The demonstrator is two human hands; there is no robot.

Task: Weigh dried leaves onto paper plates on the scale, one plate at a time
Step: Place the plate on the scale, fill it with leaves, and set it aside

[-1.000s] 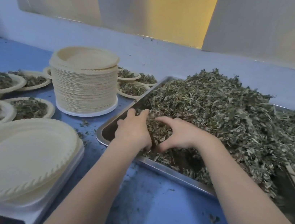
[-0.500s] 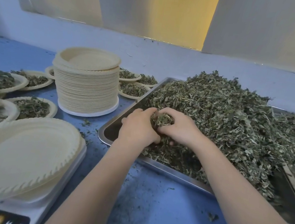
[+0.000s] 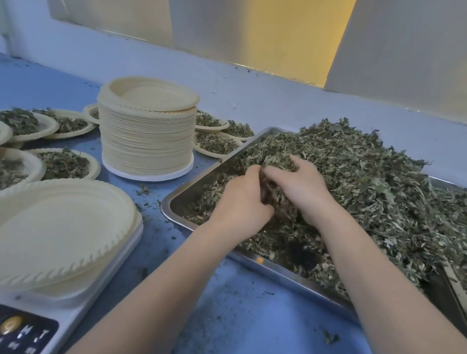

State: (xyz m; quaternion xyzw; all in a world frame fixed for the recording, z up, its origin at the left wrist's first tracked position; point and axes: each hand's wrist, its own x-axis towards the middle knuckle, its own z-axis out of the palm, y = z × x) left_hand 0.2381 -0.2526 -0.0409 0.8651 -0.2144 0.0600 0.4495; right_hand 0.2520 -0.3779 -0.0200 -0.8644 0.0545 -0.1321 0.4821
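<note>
Item: my left hand (image 3: 242,199) and right hand (image 3: 299,190) cupped a clump of dried green leaves (image 3: 278,160) over the steel tray (image 3: 288,270); empty cream paper plate (image 3: 38,232) sat on the white scale (image 3: 96,292).

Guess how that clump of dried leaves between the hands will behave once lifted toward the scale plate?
Likely loose and crumbly: the dried leaves are small flakes and stems, and bits already dot the blue table. Probably very light for its bulk. The left hand and right hand cup it together, so some may shed on the way.
</note>
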